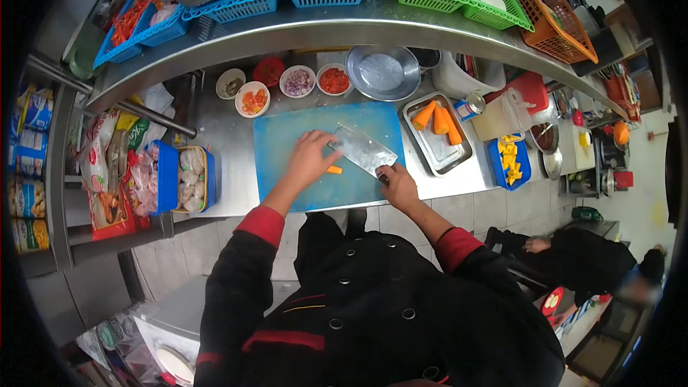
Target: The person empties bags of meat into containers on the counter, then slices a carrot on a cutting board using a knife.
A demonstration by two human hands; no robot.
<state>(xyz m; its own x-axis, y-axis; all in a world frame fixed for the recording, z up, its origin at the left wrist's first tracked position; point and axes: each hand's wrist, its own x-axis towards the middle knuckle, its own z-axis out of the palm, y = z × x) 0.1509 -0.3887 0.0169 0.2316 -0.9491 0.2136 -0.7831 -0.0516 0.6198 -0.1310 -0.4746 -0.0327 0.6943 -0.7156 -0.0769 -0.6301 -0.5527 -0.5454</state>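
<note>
My right hand grips the handle of a cleaver, whose broad, wet-looking blade lies slanted over the blue cutting board. My left hand is at the blade's far left end, its fingers bent and close to the metal. Whatever is under those fingertips is hidden. A small orange piece of carrot rests on the board just right of my left hand. Peeled carrots sit in a metal tray to the right of the board.
Behind the board stand bowls of chopped red pieces and chopped onion, and a metal basin. A blue container of yellow pieces is at right. Vegetable baskets line the overhead shelf. A co-worker is at lower right.
</note>
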